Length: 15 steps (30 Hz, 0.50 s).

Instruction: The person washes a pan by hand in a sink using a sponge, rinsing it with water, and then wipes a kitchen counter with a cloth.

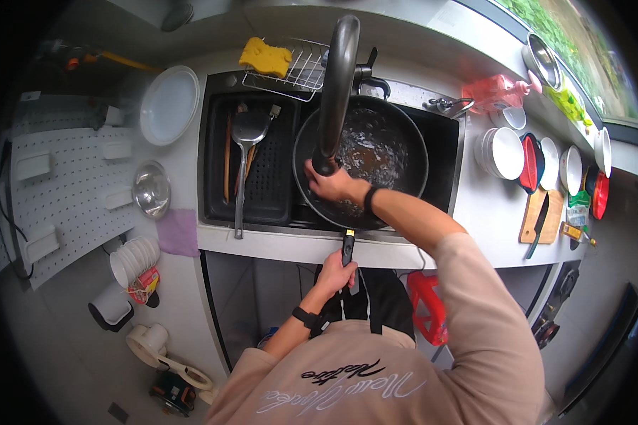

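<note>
My left hand (336,273) grips the black handle (347,248) of a dark wok (312,142), which rests over the right basin of the sink (444,159). Rippling water covers part of the wok's inside. Over the wok's left side, my right hand (332,184) is just below the end of the dark faucet spout (340,79). The spout covers some of its fingers, so whether it holds anything is hidden. To the left, a metal spatula (242,180) lies across a black perforated drain basket (271,175), over wooden utensils (227,159).
Behind the sink, a yellow sponge (266,57) sits on a wire rack (305,69). Bowls (505,154) and a knife (538,226) on a cutting board (553,212) occupy the right counter. A white basin (169,105), metal bowl (151,189) and purple cloth (178,232) lie left.
</note>
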Tool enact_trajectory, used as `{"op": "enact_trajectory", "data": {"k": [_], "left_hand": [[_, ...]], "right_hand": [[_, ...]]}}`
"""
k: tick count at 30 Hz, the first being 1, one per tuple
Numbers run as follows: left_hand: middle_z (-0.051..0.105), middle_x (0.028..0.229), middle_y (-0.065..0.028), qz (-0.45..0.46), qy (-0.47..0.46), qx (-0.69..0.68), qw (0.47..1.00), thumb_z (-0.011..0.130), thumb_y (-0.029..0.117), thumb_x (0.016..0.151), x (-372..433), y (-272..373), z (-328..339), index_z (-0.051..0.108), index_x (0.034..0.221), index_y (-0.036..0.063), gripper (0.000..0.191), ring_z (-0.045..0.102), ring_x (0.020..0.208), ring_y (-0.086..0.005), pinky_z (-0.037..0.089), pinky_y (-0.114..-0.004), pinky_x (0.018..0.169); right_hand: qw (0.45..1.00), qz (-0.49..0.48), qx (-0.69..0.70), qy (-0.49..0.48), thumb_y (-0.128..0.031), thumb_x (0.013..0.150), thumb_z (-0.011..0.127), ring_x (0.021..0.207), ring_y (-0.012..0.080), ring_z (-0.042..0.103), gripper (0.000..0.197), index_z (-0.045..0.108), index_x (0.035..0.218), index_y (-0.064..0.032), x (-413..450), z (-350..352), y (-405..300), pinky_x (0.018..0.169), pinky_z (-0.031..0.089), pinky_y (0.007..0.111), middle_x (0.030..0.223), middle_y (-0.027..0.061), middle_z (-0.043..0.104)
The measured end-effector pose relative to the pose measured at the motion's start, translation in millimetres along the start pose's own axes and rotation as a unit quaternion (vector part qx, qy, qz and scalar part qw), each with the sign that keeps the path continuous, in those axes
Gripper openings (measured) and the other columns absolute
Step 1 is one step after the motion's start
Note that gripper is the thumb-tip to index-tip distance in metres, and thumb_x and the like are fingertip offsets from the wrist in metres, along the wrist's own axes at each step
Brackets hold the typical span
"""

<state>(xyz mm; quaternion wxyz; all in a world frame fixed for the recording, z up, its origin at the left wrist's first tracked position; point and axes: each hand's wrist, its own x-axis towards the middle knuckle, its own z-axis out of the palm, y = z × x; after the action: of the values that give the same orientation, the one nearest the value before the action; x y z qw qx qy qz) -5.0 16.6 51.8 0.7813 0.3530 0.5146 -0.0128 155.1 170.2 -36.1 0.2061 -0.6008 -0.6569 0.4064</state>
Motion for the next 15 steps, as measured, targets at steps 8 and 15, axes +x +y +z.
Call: {"op": "enact_trajectory", "data": {"k": [8,15], "left_hand": [[0.055,0.061,-0.0058,0.005,0.019,-0.05,0.999,0.059,0.007,0.088,-11,-6,-2,0.049,0.086,0.0011,0.012,0.054,0.046,-0.0155,0.046,-0.03,0.043],[0.055,0.062,-0.006,-0.007,-0.012,-0.06,0.998,0.058,0.006,0.088,-3,-8,1,0.051,0.086,0.0008,0.009,0.055,0.048,-0.0158,0.046,-0.03,0.045]], "right_hand": [[0.894,0.143,-0.377,0.195,-0.013,0.077,0.063,0.09,0.0351,0.062,0.034,0.057,0.107,0.0007,-46,-57,67,0.075,0.052,0.047,0.103,0.0173,0.062],[0.998,-0.048,0.03,0.018,-0.019,0.079,0.061,0.103,0.0369,0.058,0.033,0.06,0.105,0.0004,-1,-9,-13,0.088,0.048,0.044,0.104,0.0246,0.062]]}}
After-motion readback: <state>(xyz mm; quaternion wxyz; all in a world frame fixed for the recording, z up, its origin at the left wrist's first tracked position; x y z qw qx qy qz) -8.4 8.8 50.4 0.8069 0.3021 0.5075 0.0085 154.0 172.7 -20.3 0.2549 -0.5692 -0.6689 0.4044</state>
